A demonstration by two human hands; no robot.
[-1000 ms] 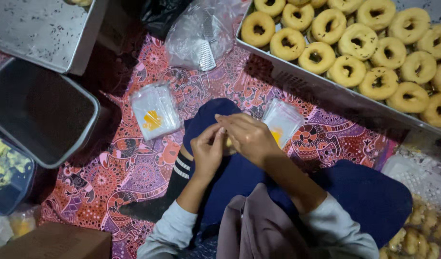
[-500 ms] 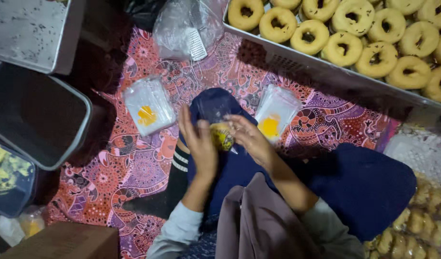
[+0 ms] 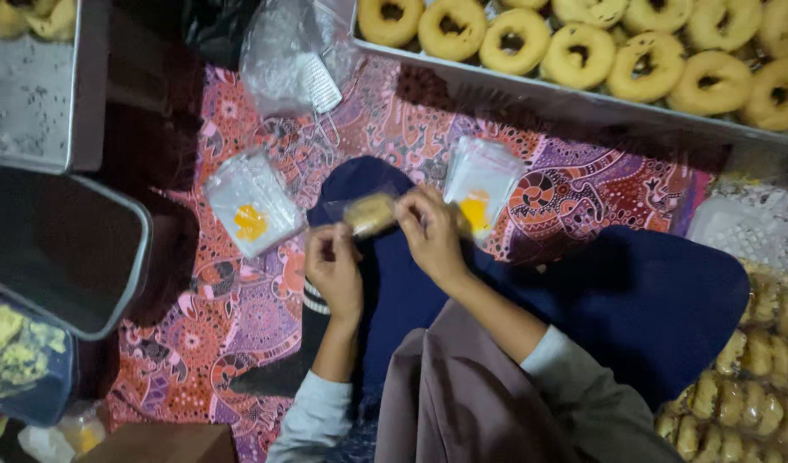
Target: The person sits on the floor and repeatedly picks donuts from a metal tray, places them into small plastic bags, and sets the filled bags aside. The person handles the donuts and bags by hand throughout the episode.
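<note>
Both grips pinching wrapped pastry (image 3: pixel 370 213): left hand (image 3: pixel 334 267), right hand (image 3: pixel 430 230), over lap.

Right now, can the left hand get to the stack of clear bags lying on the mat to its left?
Probably yes. The stack of clear bags lies on the mat just beside the left hand with nothing between them, but that hand is busy with the wrapped snack.

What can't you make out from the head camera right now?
- Small wrapped pastry: blurred, partly covered by right hand and left hand; whether its wrapper is sealed is unclear.
- Tray of ring pastries: cut off by the top edge.
- Dark bin: contents lost in shadow.
</note>
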